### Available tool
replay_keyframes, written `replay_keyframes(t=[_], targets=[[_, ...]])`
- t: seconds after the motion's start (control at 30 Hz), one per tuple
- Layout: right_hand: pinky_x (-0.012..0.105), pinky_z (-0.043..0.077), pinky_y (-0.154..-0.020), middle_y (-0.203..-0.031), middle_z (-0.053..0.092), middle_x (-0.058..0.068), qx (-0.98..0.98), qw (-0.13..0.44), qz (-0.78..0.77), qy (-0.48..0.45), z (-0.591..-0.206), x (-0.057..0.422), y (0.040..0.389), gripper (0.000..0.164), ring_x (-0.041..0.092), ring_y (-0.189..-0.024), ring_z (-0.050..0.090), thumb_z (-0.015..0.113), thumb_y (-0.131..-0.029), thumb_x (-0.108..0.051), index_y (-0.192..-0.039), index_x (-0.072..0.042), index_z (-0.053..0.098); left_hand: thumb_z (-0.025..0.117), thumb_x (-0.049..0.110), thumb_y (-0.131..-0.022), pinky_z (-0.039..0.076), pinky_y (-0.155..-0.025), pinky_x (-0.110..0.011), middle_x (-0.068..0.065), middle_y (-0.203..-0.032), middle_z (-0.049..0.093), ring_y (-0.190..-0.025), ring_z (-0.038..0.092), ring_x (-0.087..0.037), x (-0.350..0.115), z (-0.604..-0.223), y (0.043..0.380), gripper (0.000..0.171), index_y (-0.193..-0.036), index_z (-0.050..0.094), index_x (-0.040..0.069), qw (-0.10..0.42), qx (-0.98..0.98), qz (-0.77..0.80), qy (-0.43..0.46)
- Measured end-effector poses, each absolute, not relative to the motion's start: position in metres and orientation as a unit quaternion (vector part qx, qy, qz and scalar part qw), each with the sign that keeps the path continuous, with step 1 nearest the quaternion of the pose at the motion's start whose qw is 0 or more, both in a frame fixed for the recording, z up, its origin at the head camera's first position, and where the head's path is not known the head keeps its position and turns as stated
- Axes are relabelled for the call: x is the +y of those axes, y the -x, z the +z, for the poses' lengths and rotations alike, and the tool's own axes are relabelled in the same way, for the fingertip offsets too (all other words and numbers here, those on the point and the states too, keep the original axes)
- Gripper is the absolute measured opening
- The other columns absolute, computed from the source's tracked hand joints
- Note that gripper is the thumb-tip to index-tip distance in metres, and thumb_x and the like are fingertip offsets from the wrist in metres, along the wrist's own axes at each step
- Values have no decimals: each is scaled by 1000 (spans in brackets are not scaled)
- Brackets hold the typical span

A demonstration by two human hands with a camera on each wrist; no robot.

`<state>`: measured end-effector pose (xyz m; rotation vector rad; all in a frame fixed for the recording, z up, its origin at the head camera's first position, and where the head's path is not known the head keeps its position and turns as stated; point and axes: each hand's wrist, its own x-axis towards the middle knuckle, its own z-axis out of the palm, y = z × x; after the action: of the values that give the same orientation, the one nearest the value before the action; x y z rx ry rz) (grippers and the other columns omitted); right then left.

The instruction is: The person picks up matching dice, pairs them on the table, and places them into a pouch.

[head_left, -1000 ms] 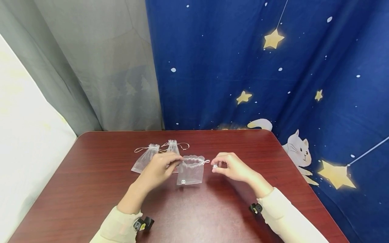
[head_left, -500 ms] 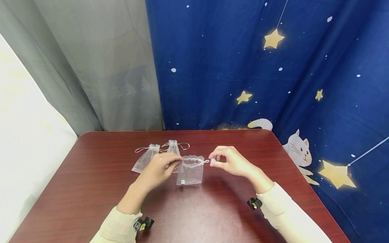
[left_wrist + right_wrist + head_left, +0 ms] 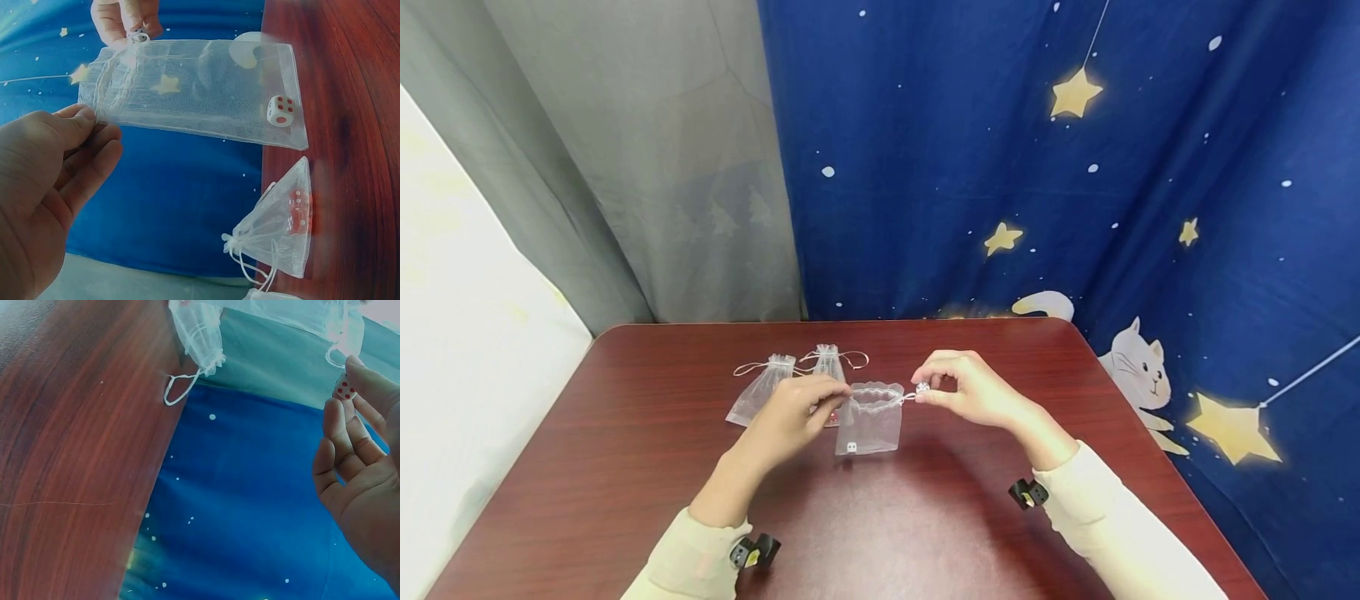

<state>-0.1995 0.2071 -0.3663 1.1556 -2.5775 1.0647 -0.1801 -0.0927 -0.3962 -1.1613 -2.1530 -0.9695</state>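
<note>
My left hand pinches the rim of a sheer white drawstring bag, which hangs with its mouth open. A white die with red pips lies in the bag's bottom corner. Between thumb and fingertips my right hand pinches another white die, held close beside the bag's small cord loop. In the left wrist view the right fingers overlap the bag's far rim.
Two tied sheer bags lie on the dark red table behind my left hand. One bag holds red dice; the other bag is partly behind the hand. A blue starry curtain hangs beyond the table.
My right hand has risen and moved slightly left with its die, closer to the bag's mouth. The left hand and the bag stay almost where they were.
</note>
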Motion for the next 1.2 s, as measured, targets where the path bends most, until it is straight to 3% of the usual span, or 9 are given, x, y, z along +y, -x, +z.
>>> replay_keyframes(t=[0.17, 0.33, 0.53, 0.83, 1.1, 1.2], targets=[[28, 53, -69, -90, 69, -9, -850, 67, 349, -388, -361, 205, 200, 19, 17, -79, 63, 85, -82, -9, -99, -14, 77, 77, -11, -81, 58, -73, -25, -2, -89, 74, -79, 69, -11, -92, -396, 180, 19, -96, 76, 2, 254, -790, -356, 429], [33, 55, -69, -89, 68, -11, -846, 71, 347, -399, -357, 202, 200, 17, 9, -79, 61, 84, -84, -10, -98, -15, 76, 77, -9, -82, 56, -70, -23, -1, -87, 73, -76, 66, -10, -91, -397, 181, 19, -96, 76, 4, 258, -788, -354, 433], [30, 54, -70, -89, 68, -11, -837, 71, 352, -413, -353, 196, 199, 17, 6, -79, 61, 84, -84, -11, -99, -15, 76, 78, -9, -82, 55, -68, -22, -2, -86, 73, -74, 66, -10, -89, -399, 182, 18, -95, 75, 3, 265, -779, -357, 443], [25, 52, -71, -90, 68, -9, -828, 70, 350, -433, -352, 185, 200, 16, 18, -79, 64, 83, -85, -9, -99, -12, 77, 78, -7, -82, 56, -70, -23, -2, -86, 73, -76, 66, -11, -86, -398, 181, 17, -95, 76, 2, 261, -780, -357, 443], [39, 55, -69, -87, 66, -9, -818, 68, 348, -452, -352, 176, 202, 14, 16, -78, 62, 82, -86, -9, -99, -9, 77, 78, -8, -81, 57, -73, -25, -3, -88, 74, -79, 69, -13, -82, -395, 179, 19, -97, 77, 3, 253, -785, -356, 440], [37, 55, -68, -87, 65, -9, -818, 68, 345, -455, -352, 173, 202, 15, 14, -79, 62, 83, -85, -10, -98, -10, 77, 78, -8, -82, 58, -73, -26, -3, -88, 74, -80, 69, -13, -82, -395, 179, 19, -97, 77, 3, 250, -787, -354, 439]])
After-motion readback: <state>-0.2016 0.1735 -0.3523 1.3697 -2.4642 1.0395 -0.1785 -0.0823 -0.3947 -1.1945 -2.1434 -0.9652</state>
